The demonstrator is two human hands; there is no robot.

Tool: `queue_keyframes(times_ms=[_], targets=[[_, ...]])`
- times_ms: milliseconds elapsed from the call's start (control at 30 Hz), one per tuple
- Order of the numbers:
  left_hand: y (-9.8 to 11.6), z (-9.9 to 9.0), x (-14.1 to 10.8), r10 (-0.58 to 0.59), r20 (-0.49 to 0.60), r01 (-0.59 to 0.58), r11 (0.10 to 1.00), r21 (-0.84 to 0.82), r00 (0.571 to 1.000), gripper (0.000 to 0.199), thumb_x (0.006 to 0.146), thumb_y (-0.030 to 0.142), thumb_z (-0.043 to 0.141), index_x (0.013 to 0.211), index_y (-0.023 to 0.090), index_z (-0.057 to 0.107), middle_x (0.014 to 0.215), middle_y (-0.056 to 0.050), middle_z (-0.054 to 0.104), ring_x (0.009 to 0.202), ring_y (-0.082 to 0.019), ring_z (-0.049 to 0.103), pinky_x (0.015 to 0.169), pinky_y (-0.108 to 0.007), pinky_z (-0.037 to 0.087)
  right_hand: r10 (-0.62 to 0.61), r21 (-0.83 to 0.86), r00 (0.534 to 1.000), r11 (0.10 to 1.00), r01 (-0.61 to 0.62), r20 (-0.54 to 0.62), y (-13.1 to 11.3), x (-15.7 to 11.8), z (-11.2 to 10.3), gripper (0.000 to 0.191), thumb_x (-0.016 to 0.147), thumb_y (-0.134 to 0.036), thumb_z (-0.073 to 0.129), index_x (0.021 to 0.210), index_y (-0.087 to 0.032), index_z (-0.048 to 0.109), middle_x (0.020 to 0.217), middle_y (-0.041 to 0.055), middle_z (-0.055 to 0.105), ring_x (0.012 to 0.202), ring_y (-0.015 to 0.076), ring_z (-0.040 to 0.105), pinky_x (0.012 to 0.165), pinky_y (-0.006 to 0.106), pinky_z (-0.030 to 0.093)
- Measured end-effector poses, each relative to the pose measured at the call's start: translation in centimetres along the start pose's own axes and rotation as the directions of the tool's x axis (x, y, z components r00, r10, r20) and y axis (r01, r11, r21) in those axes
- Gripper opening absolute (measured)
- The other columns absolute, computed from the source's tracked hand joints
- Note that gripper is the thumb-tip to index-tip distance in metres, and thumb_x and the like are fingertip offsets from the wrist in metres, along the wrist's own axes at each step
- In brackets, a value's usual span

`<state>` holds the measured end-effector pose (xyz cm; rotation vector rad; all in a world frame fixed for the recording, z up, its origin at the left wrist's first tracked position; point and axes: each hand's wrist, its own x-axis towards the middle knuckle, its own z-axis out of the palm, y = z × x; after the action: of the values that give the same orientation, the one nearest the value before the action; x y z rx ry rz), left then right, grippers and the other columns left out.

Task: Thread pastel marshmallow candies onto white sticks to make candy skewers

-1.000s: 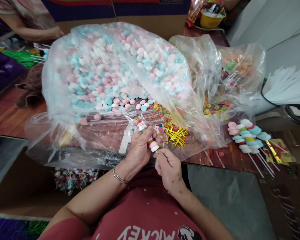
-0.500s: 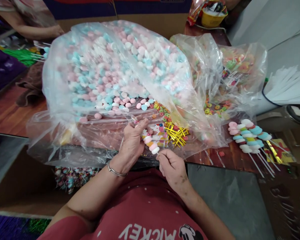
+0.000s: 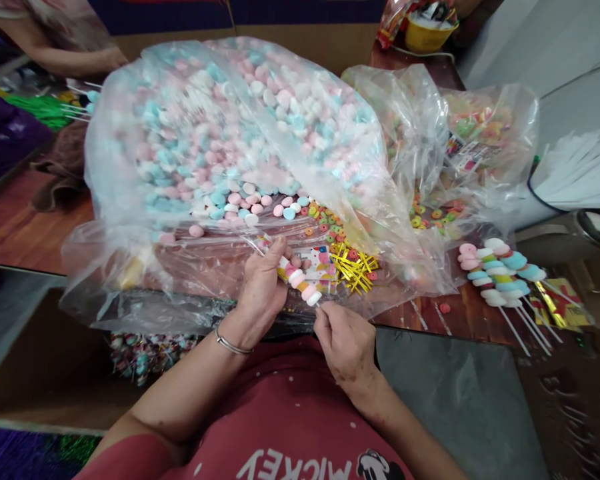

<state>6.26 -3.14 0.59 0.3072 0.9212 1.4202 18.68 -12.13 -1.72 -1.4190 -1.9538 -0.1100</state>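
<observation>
On my feed the left hand [image 3: 266,283] is curled around the upper part of a candy skewer [image 3: 304,287], thumb lying along the top. The right hand [image 3: 346,343] has thumb and fingers closed in a tight pinch on the stick end, just below the bottom marshmallow. So the skewer sits slanted between the two hands, over the near edge of the table. It's a stack of squat, matte, pillowy discs in white, pink and orange-ish; the top is tucked into the left palm, so I can't tell what's up there.

Right behind it I've got a glossy printed packet [image 3: 323,263], then a spiky heap of shiny gold ties [image 3: 355,269], flat like foil. Little grainy-looking gummy rings [image 3: 330,225] are scattered behind those, next to some smooth, rounded loose marshmallows [image 3: 236,200].

Further back there's a huge, crinkly clear plastic bag [image 3: 220,120] bulging with pink, blue and white marshmallows, and a smaller bag [image 3: 480,117] of rings to the right. A pile of skewers [image 3: 500,272] lies on the reddish wood table [image 3: 35,227] at far right, below a bunch of thin white sticks [image 3: 577,173]. Top left, a co-worker's forearm [image 3: 65,61], bare.
</observation>
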Motion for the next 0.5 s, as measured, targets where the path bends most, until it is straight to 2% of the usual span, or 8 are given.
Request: queue_keyframes(times_ms=[100,167,233,267,300,400,433,500], targets=[[-0.36,0.12,-0.11,0.016,-0.010,-0.016,1.000,0.003,1.000,0.040,0.062,0.031,0.087,0.069,0.016,0.050,0.057,0.007,0.052,0.048,-0.007,0.051,0.056,-0.023,0.052,-0.057,-0.070,0.998,0.996,0.057,0.002,-0.44,0.17,-0.01,0.023,0.091,-0.009,0.049,0.072,-0.019,0.058,0.052,-0.0026,0.054,0.050,0.0124,0.049,0.054,0.028,0.033],[-0.43,0.20,-0.03,0.005,-0.013,-0.005,1.000,-0.002,1.000,0.041,0.062,0.032,0.087,0.068,0.016,0.050,0.056,0.007,0.051,0.047,-0.006,0.050,0.056,-0.023,0.051,-0.045,-0.015,0.999,0.999,0.045,0.014,-0.68,0.17,-0.14,0.024,0.091,-0.010,0.048,0.072,-0.018,0.058,0.052,-0.0022,0.054,0.049,0.0120,0.048,0.053,0.028,0.033],[-0.40,0.28,0.07,-0.010,-0.014,0.010,1.000,-0.011,1.000,0.041,0.063,0.033,0.087,0.068,0.016,0.050,0.056,0.008,0.051,0.046,-0.005,0.049,0.056,-0.022,0.051,0.062,0.179,0.994,0.981,-0.077,0.088,-0.82,0.10,-0.31,0.022,0.092,-0.014,0.046,0.074,-0.018,0.059,0.055,-0.0021,0.056,0.049,0.0104,0.048,0.053,0.025,0.034],[-0.37,0.31,0.09,-0.016,-0.015,0.016,1.000,-0.017,1.000,0.040,0.064,0.034,0.086,0.069,0.016,0.050,0.056,0.007,0.051,0.046,-0.005,0.049,0.055,-0.021,0.050,0.153,0.308,0.973,0.930,-0.202,0.174,-0.86,0.07,-0.39,0.022,0.092,-0.017,0.045,0.075,-0.018,0.058,0.054,-0.0030,0.055,0.048,0.0093,0.047,0.051,0.024,0.034],[-0.33,0.34,0.08,-0.022,-0.015,0.021,0.999,-0.024,1.000,0.040,0.065,0.034,0.086,0.069,0.016,0.051,0.056,0.007,0.051,0.046,-0.005,0.048,0.054,-0.021,0.049,0.249,0.428,0.922,0.829,-0.361,0.295,-0.87,0.05,-0.45,0.021,0.092,-0.021,0.045,0.075,-0.018,0.058,0.053,-0.0043,0.052,0.046,0.0083,0.045,0.049,0.022,0.034],[-0.19,0.34,-0.03,-0.034,0.017,0.034,0.998,-0.046,0.999,0.041,0.064,0.037,0.086,0.072,0.015,0.053,0.057,0.007,0.051,0.045,-0.005,0.047,0.052,-0.021,0.047,0.396,0.564,0.648,0.320,-0.761,0.650,-0.84,0.18,-0.42,0.023,0.089,-0.032,0.046,0.072,-0.019,0.055,0.044,-0.0086,0.041,0.038,0.0064,0.034,0.040,0.020,0.026],[-0.15,0.31,-0.07,-0.039,0.042,0.041,0.998,-0.052,0.998,0.041,0.063,0.038,0.087,0.075,0.016,0.054,0.058,0.008,0.051,0.045,-0.005,0.047,0.051,-0.021,0.047,0.406,0.565,0.574,0.155,-0.810,0.711,-0.82,0.28,-0.35,0.023,0.086,-0.034,0.047,0.071,-0.019,0.054,0.042,-0.0094,0.039,0.036,0.0059,0.031,0.038,0.020,0.023],[-0.15,0.26,-0.14,-0.052,0.086,0.057,0.997,-0.051,0.995,0.043,0.063,0.040,0.087,0.080,0.016,0.056,0.059,0.008,0.051,0.045,-0.005,0.046,0.050,-0.021,0.046,0.412,0.571,0.492,-0.090,-0.816,0.767,-0.82,0.51,-0.15,0.021,0.082,-0.035,0.051,0.069,-0.019,0.053,0.039,-0.0106,0.036,0.035,0.0049,0.025,0.037,0.019,0.018]])
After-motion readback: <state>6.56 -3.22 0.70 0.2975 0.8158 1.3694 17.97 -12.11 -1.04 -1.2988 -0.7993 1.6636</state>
